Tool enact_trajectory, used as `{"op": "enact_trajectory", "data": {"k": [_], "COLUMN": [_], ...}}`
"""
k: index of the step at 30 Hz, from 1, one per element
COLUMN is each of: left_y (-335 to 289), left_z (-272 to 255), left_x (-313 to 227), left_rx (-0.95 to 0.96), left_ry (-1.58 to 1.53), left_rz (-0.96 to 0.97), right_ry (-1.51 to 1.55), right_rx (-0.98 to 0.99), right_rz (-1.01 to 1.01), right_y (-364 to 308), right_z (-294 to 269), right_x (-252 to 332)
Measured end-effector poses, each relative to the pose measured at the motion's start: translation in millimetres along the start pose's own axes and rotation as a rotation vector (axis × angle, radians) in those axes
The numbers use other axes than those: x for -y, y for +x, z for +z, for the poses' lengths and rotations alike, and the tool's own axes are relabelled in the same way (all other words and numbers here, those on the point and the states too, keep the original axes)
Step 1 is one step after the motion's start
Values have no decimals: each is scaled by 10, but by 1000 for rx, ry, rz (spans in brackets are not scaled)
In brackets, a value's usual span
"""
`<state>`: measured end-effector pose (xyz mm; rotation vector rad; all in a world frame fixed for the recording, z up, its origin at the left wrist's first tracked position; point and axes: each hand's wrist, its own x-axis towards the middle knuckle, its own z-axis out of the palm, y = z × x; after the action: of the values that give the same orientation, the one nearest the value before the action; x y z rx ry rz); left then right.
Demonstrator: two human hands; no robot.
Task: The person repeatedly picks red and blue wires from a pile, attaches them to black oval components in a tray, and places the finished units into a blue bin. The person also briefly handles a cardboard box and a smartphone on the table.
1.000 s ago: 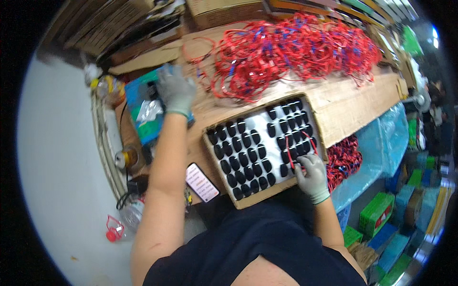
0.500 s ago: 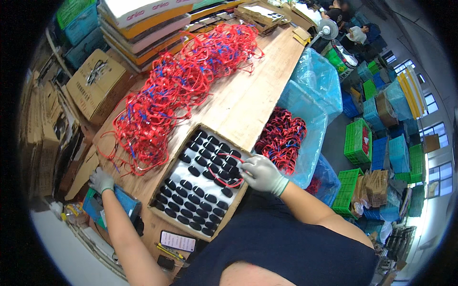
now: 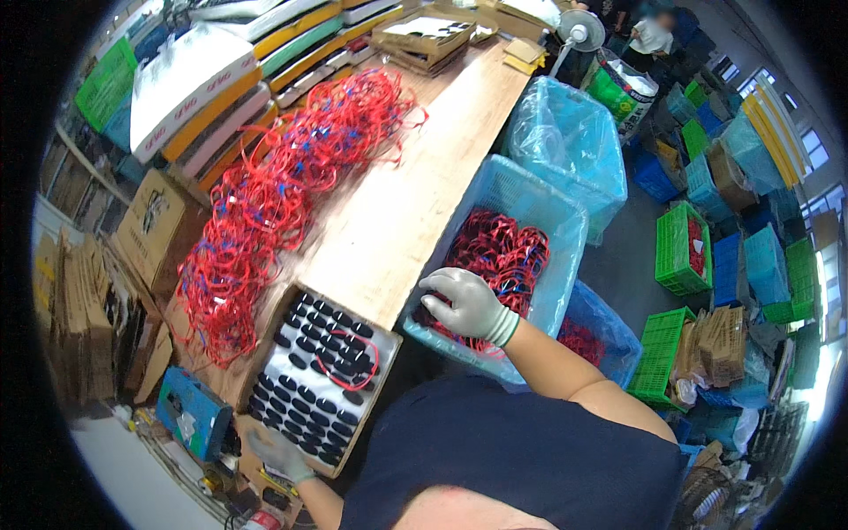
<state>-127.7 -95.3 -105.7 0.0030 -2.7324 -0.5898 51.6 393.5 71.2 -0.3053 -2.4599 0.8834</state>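
Note:
My right hand, in a pale glove, hovers over the near edge of a blue crate lined with clear film. Its fingers are curved and apart, with nothing visible between them. Dark red looped frames fill that crate. Slightly blurred, my gloved left hand is low beside a shallow cardboard box, fingers stretched out; I cannot tell if it touches the box. Rows of black oval pieces sit on white lining inside. Across them lies one thin red curved frame.
A long heap of red frames with blue bits covers the table's left side. Stacked trays and cartons stand behind it. A blue container sits at lower left. Further crates, a fan and a person are beyond.
My right hand has left the red frame in the box and moved right, over the crate. My left hand has come from the blue container to beside the box. The whole view has shifted.

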Motion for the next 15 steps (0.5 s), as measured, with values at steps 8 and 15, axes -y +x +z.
{"op": "enact_trajectory", "data": {"k": [8,15], "left_y": [-667,-570], "left_z": [94,-31], "left_x": [-1658,-1876], "left_rx": [413,493], "left_ry": [-362,-583], "left_rz": [402,491], "right_ry": [51,181], "right_rx": [-137,-271], "right_rz": [-52,-207], "right_y": [81,61], "right_z": [-566,-1081], "right_x": [-44,1009]}}
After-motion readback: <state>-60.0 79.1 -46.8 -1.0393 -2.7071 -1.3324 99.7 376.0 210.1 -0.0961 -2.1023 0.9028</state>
